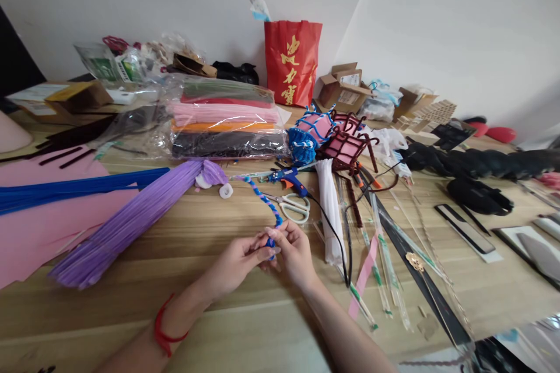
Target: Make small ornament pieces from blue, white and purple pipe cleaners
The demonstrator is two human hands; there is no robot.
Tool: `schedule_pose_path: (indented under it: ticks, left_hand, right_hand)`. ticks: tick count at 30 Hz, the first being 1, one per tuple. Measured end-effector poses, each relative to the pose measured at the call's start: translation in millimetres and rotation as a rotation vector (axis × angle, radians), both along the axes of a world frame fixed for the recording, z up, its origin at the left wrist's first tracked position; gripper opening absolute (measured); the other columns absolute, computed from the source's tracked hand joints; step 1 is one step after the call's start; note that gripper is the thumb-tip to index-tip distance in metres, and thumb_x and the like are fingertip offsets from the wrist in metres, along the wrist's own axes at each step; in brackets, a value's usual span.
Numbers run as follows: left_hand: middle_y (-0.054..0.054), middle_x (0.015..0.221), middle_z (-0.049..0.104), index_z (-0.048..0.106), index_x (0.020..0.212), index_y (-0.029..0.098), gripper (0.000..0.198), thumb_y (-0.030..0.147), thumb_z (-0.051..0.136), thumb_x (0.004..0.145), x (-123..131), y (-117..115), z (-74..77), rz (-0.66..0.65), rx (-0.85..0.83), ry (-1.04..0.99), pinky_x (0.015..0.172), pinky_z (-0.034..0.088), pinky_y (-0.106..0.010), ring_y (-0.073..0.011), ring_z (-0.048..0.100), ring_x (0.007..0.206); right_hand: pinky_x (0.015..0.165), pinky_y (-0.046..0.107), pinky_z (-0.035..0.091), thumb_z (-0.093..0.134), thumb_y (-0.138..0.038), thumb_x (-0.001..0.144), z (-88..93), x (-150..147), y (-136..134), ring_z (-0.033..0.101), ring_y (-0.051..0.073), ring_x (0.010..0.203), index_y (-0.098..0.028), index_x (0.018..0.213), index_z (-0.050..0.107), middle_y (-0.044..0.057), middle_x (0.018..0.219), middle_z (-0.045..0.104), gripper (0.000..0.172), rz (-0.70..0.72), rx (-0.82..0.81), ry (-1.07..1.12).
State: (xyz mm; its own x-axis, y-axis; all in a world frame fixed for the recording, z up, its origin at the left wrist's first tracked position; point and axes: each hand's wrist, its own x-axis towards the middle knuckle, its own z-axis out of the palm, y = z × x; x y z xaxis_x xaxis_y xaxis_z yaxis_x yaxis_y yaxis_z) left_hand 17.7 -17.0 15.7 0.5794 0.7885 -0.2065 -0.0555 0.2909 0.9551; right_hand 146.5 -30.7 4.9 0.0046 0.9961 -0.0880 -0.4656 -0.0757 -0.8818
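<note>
Over the wooden table, my left hand [238,259] and my right hand [294,253] meet, both closed on a pipe cleaner twist [265,200] of blue and purple strands. The twist curves up and away from my fingers toward its far end. Its near end shows as a short blue piece between my thumbs. Part of the twist is hidden inside my fingers. Just beyond lie the white-handled scissors [296,208] and a blue glue gun [289,179]. To the left is a bundle of purple pipe cleaners [131,221], with blue pipe cleaners [83,186] beside it.
White pipe cleaners [329,210] and a black cable [335,224] lie to the right. Behind stand pink-and-blue woven pieces [310,131], a clear bag of coloured pipe cleaners [227,122] and a red bag [291,58]. A long black strip [415,268] crosses the right side.
</note>
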Motion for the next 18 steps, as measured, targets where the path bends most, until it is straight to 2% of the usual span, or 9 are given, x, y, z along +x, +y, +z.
schedule_pose_path:
  ticks: [4, 6, 10, 15, 18]
  left_hand:
    - [-0.002, 0.071, 0.062, 0.064, 0.075, 0.014, 0.029, 0.043, 0.060, 0.076, 6.1, -5.4, -2.5, 0.007, -0.028, -0.032, 0.063, 0.044, -0.026, -0.0134, 0.054, 0.065]
    - [-0.002, 0.064, 0.059, 0.062, 0.068, 0.014, 0.032, 0.044, 0.056, 0.079, 6.8, -6.9, -3.6, -0.011, 0.011, -0.012, 0.059, 0.042, -0.025, -0.0129, 0.052, 0.061]
    - [0.000, 0.058, 0.053, 0.058, 0.057, 0.016, 0.038, 0.043, 0.051, 0.082, 2.2, -4.8, -3.2, -0.020, 0.139, 0.073, 0.054, 0.037, -0.024, -0.0115, 0.045, 0.054]
    - [0.003, 0.052, 0.045, 0.064, 0.056, 0.015, 0.036, 0.040, 0.053, 0.079, -5.2, 1.3, 0.0, -0.068, 0.220, 0.230, 0.055, 0.032, -0.024, -0.0113, 0.040, 0.054]
    - [0.002, 0.057, 0.052, 0.064, 0.059, 0.015, 0.034, 0.040, 0.053, 0.079, -4.2, 1.5, -2.3, -0.061, 0.213, 0.248, 0.059, 0.035, -0.024, -0.0124, 0.045, 0.058]
  right_hand:
    - [0.031, 0.018, 0.037, 0.071, -0.038, 0.070, -6.3, 1.8, 0.6, 0.045, 0.006, 0.032, -0.019, 0.070, 0.048, -0.001, 0.061, 0.067, 0.030, -0.072, -0.012, 0.023]
    - [0.039, 0.020, 0.043, 0.072, -0.036, 0.070, -6.3, 3.0, 0.6, 0.051, 0.008, 0.038, -0.019, 0.070, 0.050, 0.000, 0.062, 0.067, 0.028, -0.075, 0.010, 0.033]
    - [0.056, 0.026, 0.050, 0.075, -0.032, 0.068, -2.6, 9.1, 1.1, 0.064, 0.015, 0.062, -0.018, 0.071, 0.055, 0.001, 0.067, 0.069, 0.025, 0.016, 0.000, 0.051]
    - [0.062, 0.027, 0.049, 0.075, -0.028, 0.068, -4.8, 18.4, 4.1, 0.064, 0.015, 0.065, -0.015, 0.075, 0.064, 0.004, 0.074, 0.070, 0.019, 0.153, -0.052, 0.042]
    - [0.057, 0.025, 0.047, 0.076, -0.027, 0.067, -8.9, 20.7, 6.8, 0.062, 0.013, 0.059, -0.015, 0.073, 0.065, 0.003, 0.070, 0.069, 0.017, 0.165, -0.057, 0.070]
